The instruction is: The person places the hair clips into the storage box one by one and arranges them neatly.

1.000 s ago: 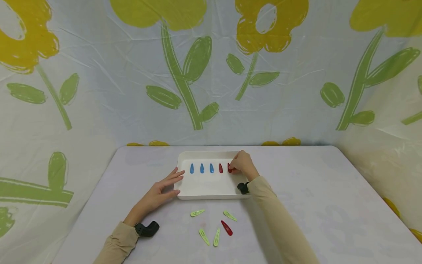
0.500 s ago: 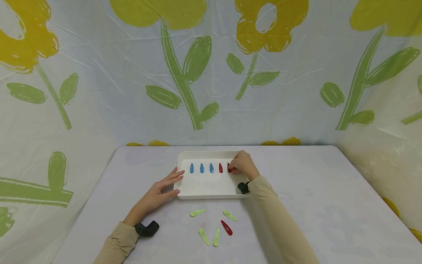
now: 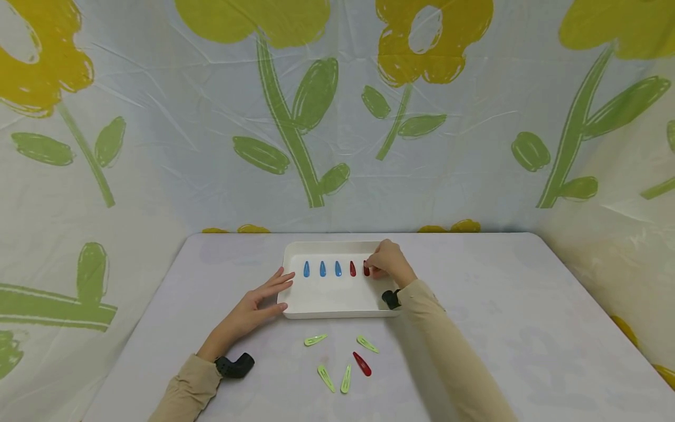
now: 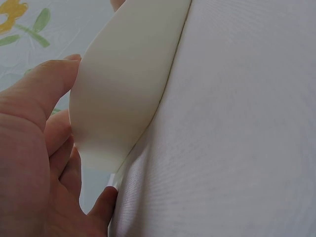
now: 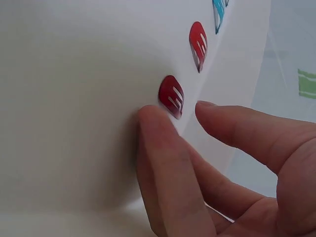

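Blue hair clips (image 3: pixel 323 269), three of them, share a line with two red hair clips (image 3: pixel 353 268) inside a white tray (image 3: pixel 337 315), evenly gapped and with narrow ends pointing away from the person, apparently so that the row reads neatly by colour. The right hand (image 3: pixel 392 262) bends over the end red one, but its thumb and forefinger are parted and grip nothing; whether a fingertip brushes the clip cannot be told. The left hand (image 3: pixel 259 303) lays loosely spread fingers against the tray's left edge, probably to keep it from sliding. On the table (image 3: pixel 501 293), just outside the near edge, lie four green hair clips (image 3: pixel 315 340) and a loose red hair clip (image 3: pixel 362 364), at mixed angles, with gaps that should let fingers reach each. Bare tray floor runs from the row to the near wall, giving room to work; the far wall sits close behind the clips, so clearance looks tighter there.
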The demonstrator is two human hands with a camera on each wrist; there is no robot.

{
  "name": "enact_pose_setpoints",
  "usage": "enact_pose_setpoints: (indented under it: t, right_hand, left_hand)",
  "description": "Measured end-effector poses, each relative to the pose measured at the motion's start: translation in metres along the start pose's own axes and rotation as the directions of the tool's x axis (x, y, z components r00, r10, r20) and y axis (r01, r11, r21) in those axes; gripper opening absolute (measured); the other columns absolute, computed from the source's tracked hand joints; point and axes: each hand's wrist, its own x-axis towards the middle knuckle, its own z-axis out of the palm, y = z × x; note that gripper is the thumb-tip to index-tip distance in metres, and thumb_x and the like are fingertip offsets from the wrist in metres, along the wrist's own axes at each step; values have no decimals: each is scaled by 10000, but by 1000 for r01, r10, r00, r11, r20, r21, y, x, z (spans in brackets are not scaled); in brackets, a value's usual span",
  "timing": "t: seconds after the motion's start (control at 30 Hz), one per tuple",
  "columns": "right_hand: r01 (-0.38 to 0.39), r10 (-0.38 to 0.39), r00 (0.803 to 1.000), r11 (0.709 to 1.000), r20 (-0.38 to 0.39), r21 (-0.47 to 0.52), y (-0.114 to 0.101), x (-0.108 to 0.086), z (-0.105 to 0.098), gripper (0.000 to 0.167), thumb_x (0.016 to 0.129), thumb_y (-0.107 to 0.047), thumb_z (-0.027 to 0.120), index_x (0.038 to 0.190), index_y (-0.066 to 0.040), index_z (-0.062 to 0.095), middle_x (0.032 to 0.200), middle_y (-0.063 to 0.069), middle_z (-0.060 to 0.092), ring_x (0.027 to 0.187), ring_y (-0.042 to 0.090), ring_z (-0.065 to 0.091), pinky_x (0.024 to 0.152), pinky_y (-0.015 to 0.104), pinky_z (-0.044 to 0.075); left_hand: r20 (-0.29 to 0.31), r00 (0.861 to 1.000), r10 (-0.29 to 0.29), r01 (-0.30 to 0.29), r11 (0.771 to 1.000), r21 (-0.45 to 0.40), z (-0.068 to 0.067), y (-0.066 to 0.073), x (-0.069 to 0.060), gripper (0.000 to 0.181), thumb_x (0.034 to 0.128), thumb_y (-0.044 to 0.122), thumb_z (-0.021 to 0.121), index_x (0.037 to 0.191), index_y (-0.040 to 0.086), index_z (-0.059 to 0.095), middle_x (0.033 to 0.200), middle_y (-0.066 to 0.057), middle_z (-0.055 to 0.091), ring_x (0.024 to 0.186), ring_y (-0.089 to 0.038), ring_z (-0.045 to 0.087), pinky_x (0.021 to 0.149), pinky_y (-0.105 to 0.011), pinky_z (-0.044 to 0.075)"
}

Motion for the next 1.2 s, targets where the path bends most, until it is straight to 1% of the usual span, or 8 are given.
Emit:
enact_pose_setpoints:
  t: [0.13, 0.27, 0.37, 0.5, 0.67, 0.97, 1.1, 1.2]
  right_hand:
    - [20, -18, 999, 999, 49, -31, -1, -2, -5, 115, 856, -65, 718, 800, 32, 690, 641, 111, 633, 522, 190, 662, 581, 284, 562]
    - [57, -54, 995, 998, 82, -30, -3, -7, -12, 152, 871, -99, 724, 882, 51, 696, 731, 153, 676, 620, 249, 695, 664, 324, 581]
    - [80, -78, 993, 997, 92, -21, -5, -11, -18, 191, 879, -112, 725, 933, 70, 703, 788, 183, 691, 693, 289, 711, 714, 355, 588]
    - [103, -103, 990, 995, 101, 5, -7, -15, -24, 223, 883, -127, 731, 965, 77, 695, 849, 210, 681, 699, 288, 705, 736, 385, 592]
    - [129, -128, 987, 992, 97, -1, -11, -23, -30, 271, 896, -178, 736, 1023, 56, 685, 924, 211, 678, 693, 253, 700, 745, 380, 592]
    - [199, -200, 978, 980, 59, 16, -18, -46, -36, 282, 925, -202, 711, 1046, 51, 685, 946, 220, 682, 713, 244, 695, 751, 395, 592]
    - [262, -262, 964, 965, 38, -4, -18, -58, -35, 270, 932, -217, 701, 1040, 30, 693, 901, 188, 698, 668, 200, 674, 715, 383, 595]
    - [319, -319, 947, 947, 26, -20, -19, -70, -34, 238, 928, -215, 702, 1008, 9, 705, 840, 128, 703, 676, 229, 680, 689, 379, 594]
  left_hand:
    - [1, 1000, 4, -4, 1000, 5, 0, 0, 0, 538, 925, 84, 702, 1431, 41, 526, 1571, -60, 380, 1520, -250, 98, 1120, -117, 117]
    - [1, 1000, 1, -1, 1000, 1, 0, -1, 1, 545, 920, 82, 706, 1432, 39, 525, 1570, -59, 381, 1520, -249, 102, 1121, -118, 121]
    - [0, 1000, 7, -7, 1000, -1, 1, -3, 1, 549, 915, 60, 706, 1431, 26, 521, 1569, -80, 379, 1518, -268, 103, 1120, -121, 120]
    - [0, 1000, -2, 2, 1000, -3, 0, -2, 2, 546, 920, 78, 707, 1433, 46, 525, 1570, -58, 381, 1520, -247, 97, 1120, -116, 119]
    - [9, 1000, -2, 2, 1000, -4, -1, -2, 2, 544, 931, 124, 705, 1438, 55, 522, 1573, -29, 378, 1523, -217, 85, 1126, -119, 119]
    - [9, 1000, 5, -5, 1000, 6, -1, -4, 0, 545, 934, 128, 703, 1441, 48, 517, 1573, -18, 378, 1523, -197, 83, 1134, -127, 117]
    - [11, 1000, 15, -15, 1000, 7, -1, -4, 0, 545, 932, 112, 703, 1437, 31, 516, 1574, -37, 376, 1523, -213, 86, 1133, -127, 114]
    - [11, 1000, 17, -17, 1000, 7, -1, -4, 1, 545, 928, 97, 703, 1435, 27, 517, 1574, -34, 376, 1522, -211, 88, 1134, -129, 111]
